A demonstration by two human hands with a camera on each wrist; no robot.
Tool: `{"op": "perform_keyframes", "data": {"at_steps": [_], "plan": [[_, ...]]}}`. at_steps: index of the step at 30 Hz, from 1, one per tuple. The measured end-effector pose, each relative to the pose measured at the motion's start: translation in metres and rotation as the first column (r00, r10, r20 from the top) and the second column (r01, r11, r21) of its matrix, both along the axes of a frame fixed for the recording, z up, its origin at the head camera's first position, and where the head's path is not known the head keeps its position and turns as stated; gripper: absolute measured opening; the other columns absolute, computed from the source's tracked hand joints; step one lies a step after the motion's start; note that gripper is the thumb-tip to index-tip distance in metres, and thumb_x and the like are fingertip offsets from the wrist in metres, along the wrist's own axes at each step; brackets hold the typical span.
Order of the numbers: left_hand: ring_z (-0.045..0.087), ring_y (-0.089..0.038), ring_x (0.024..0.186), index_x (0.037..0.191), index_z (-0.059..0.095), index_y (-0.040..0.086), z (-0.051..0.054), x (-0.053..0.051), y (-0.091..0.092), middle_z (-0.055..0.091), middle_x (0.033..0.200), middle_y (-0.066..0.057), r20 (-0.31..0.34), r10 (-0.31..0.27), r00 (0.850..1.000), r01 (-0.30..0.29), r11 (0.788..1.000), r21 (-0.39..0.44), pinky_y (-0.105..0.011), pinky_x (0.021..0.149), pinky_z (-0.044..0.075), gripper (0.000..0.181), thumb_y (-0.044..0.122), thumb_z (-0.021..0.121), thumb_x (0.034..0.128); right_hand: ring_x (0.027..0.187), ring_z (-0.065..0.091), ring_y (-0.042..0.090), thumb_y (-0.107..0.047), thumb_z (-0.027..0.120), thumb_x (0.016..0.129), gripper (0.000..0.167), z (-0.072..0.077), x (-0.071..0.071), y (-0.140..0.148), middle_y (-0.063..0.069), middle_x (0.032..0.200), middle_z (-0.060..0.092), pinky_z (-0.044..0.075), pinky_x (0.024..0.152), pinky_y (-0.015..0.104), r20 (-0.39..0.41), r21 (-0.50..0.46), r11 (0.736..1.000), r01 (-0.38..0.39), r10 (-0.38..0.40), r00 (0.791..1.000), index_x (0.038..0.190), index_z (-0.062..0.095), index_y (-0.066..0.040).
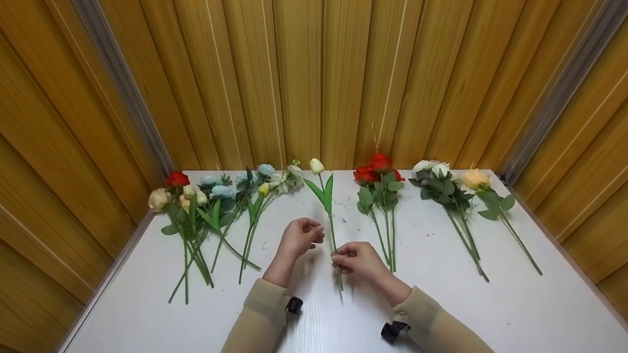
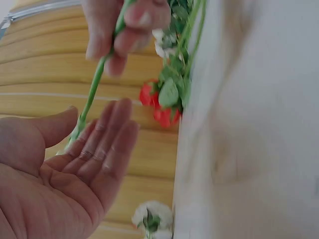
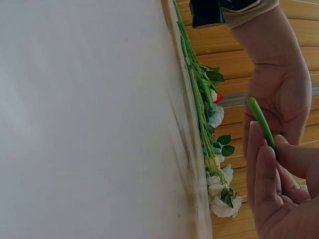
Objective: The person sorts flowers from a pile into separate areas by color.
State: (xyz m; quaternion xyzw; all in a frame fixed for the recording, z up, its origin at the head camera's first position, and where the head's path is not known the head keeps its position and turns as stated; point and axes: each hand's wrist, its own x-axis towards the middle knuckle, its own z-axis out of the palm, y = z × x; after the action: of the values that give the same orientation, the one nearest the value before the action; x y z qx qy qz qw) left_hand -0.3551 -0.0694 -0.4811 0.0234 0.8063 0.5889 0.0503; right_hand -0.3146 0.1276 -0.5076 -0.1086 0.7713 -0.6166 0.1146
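A white tulip (image 1: 317, 166) with two green leaves (image 1: 324, 195) is held above the white table, bloom toward the back wall. My right hand (image 1: 360, 262) pinches its green stem (image 2: 94, 82) near the lower end; in the right wrist view the cut end (image 3: 256, 109) sticks out past the fingertips. Just left of the stem is my left hand (image 1: 300, 238), its palm facing the stem and its fingers relaxed, holding nothing. In the left wrist view the left hand (image 2: 75, 169) has its fingers spread beside the stem.
At the left lie mixed flowers, among them a red rose (image 1: 177, 179), blue blooms (image 1: 223, 191) and a yellow tulip (image 1: 264, 189). Red roses (image 1: 380, 163) lie right of centre, then white roses (image 1: 440, 170) and a peach rose (image 1: 476, 179). Wood-look panels (image 1: 338, 83) enclose the white table (image 1: 490, 318).
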Motion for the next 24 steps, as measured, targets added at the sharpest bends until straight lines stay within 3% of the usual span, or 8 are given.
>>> {"op": "perform_keyframes", "data": {"at_steps": [2, 4, 7, 11, 14, 17, 21, 24], "plan": [[0.072, -0.02, 0.085, 0.109, 0.07, -0.001, -0.004, -0.005, -0.015, 0.075, 0.097, -0.014, -0.02, 0.065, 0.998, -0.067, 0.991, -0.118, -0.031, 0.072, 0.058, 0.019, 0.016, 0.066, 0.1007, 0.066, 0.072, 0.007, -0.006, 0.07, 0.096, 0.023, -0.002, -0.005, 0.002, 0.008, 0.083, 0.078, 0.058, 0.062, 0.019, 0.038, -0.003, 1.0, 0.006, -0.006, 0.999, 0.107, 0.07, 0.014], [0.069, -0.024, 0.088, 0.108, 0.069, -0.001, -0.005, -0.01, -0.031, 0.072, 0.1, -0.015, -0.048, 0.146, 0.988, -0.153, 0.959, -0.24, -0.035, 0.074, 0.056, 0.018, 0.014, 0.067, 0.0996, 0.066, 0.073, 0.008, -0.005, 0.069, 0.097, 0.022, -0.003, -0.012, 0.003, 0.006, 0.082, 0.077, 0.059, 0.063, 0.019, 0.063, 0.006, 1.0, 0.013, -0.013, 0.998, 0.107, 0.07, 0.014], [0.067, -0.035, 0.101, 0.114, 0.065, -0.005, -0.006, -0.016, -0.055, 0.069, 0.11, -0.022, -0.084, 0.244, 0.966, -0.257, 0.874, -0.414, -0.044, 0.084, 0.056, 0.023, 0.013, 0.067, 0.0991, 0.066, 0.074, 0.009, -0.003, 0.068, 0.098, 0.02, -0.005, -0.023, 0.003, 0.006, 0.081, 0.077, 0.06, 0.064, 0.02, 0.083, 0.036, 0.999, 0.029, -0.032, 0.996, 0.106, 0.07, 0.015], [0.061, -0.049, 0.114, 0.126, 0.057, -0.014, -0.005, -0.024, -0.081, 0.063, 0.122, -0.033, -0.125, 0.313, 0.942, -0.325, 0.751, -0.575, -0.057, 0.093, 0.053, 0.033, 0.008, 0.06, 0.1012, 0.064, 0.072, 0.008, -0.003, 0.067, 0.097, 0.019, -0.007, -0.037, -0.001, 0.006, 0.079, 0.077, 0.059, 0.063, 0.019, 0.099, 0.081, 0.995, 0.051, -0.059, 0.993, 0.104, 0.071, 0.014], [0.059, -0.053, 0.117, 0.131, 0.051, -0.019, -0.005, -0.029, -0.093, 0.06, 0.125, -0.038, -0.144, 0.323, 0.936, -0.336, 0.69, -0.641, -0.061, 0.096, 0.052, 0.036, 0.005, 0.051, 0.1037, 0.061, 0.07, 0.006, -0.003, 0.068, 0.097, 0.017, -0.008, -0.044, -0.005, 0.005, 0.076, 0.076, 0.058, 0.061, 0.018, 0.113, 0.117, 0.991, 0.069, -0.082, 0.99, 0.102, 0.072, 0.013], [0.059, -0.053, 0.12, 0.135, 0.047, -0.02, -0.004, -0.034, -0.099, 0.059, 0.127, -0.04, -0.113, 0.306, 0.945, -0.297, 0.664, -0.686, -0.061, 0.098, 0.052, 0.039, 0.005, 0.045, 0.1053, 0.059, 0.067, 0.005, -0.003, 0.07, 0.096, 0.015, -0.007, -0.05, -0.008, 0.003, 0.072, 0.075, 0.055, 0.058, 0.018, 0.118, 0.17, 0.982, 0.086, -0.107, 0.987, 0.099, 0.074, 0.01], [0.062, -0.05, 0.118, 0.137, 0.051, -0.016, -0.005, -0.039, -0.1, 0.062, 0.127, -0.036, -0.002, 0.27, 0.963, -0.188, 0.665, -0.722, -0.06, 0.095, 0.054, 0.039, 0.006, 0.046, 0.1053, 0.058, 0.066, 0.006, -0.003, 0.07, 0.096, 0.013, -0.006, -0.056, -0.01, 0.003, 0.069, 0.073, 0.053, 0.055, 0.017, 0.119, 0.218, 0.97, 0.112, -0.14, 0.983, 0.096, 0.076, 0.008], [0.068, -0.045, 0.109, 0.13, 0.062, -0.01, -0.007, -0.042, -0.101, 0.068, 0.122, -0.03, 0.085, 0.244, 0.966, -0.103, 0.667, -0.738, -0.056, 0.088, 0.058, 0.033, 0.005, 0.047, 0.1051, 0.057, 0.067, 0.008, -0.002, 0.069, 0.096, 0.012, -0.006, -0.06, -0.01, 0.004, 0.068, 0.072, 0.052, 0.054, 0.017, 0.146, 0.216, 0.969, 0.119, -0.153, 0.977, 0.095, 0.076, 0.008]]}}
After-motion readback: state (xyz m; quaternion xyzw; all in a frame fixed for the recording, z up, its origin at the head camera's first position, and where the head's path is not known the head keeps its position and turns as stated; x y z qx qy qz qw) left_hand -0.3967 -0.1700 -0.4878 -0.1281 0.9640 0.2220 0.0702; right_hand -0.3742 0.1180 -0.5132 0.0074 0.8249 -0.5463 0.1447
